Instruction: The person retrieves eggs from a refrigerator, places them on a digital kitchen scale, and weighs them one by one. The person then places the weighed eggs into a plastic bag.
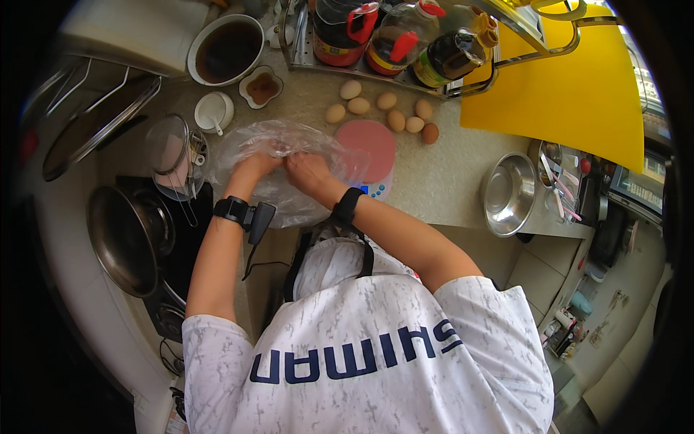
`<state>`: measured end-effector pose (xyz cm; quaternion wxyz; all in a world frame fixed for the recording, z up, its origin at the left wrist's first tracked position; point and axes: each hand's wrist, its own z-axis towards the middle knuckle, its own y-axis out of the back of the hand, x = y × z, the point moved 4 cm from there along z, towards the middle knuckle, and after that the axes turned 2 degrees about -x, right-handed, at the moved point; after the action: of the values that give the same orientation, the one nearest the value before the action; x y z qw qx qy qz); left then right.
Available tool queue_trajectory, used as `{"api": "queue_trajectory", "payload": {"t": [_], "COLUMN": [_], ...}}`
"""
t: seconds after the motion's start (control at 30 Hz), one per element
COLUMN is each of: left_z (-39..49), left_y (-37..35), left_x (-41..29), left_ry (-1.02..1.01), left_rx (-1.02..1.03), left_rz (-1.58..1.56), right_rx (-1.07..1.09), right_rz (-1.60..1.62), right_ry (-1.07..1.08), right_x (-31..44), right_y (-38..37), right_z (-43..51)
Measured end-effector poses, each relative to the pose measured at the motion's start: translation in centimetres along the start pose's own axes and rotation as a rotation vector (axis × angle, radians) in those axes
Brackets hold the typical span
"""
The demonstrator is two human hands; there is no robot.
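Observation:
A clear plastic bag (303,200) lies crumpled at the counter's near edge, with both hands at its middle. My left hand (257,164) grips the bag, its fingertips partly hidden by the film. Close beside it, my right hand (309,171) is closed on the same bag, fingers bunched. The bag's right side overlaps a kitchen scale with a pink round-cornered top (368,149). Beyond the scale lie several brown eggs (396,120), loose on the counter. Whether anything is inside the bag cannot be told.
A bowl of dark liquid (229,50), a small flower-shaped dish (261,87) and a white pot with a spoon (213,112) stand behind left. Sieves (168,144) and a frying pan (123,241) are left. Bottles on a rack (374,73) stand behind; a steel bowl (508,193) sits right.

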<state>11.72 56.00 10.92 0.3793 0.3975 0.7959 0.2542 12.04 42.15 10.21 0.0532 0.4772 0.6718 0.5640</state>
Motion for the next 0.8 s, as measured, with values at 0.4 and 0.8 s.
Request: {"api": "queue_trajectory", "payload": {"t": [0.4,0.8], "left_z": [-8.6,-8.8], "left_y": [4.3,-4.1], "left_x": [-10.5,-16.1], "left_ry": [-0.129,-0.787], "left_rx": [0.284,-0.221], "left_rz": [-0.977,0.356], "right_rx": [-0.692,-0.627], "right_rz": [0.41,0.317], "right_ry": [0.204,-0.382], "right_x": [-1.9,-13.5], "right_y": [13.7,6.2], "right_z": [-12.0,-12.0]}}
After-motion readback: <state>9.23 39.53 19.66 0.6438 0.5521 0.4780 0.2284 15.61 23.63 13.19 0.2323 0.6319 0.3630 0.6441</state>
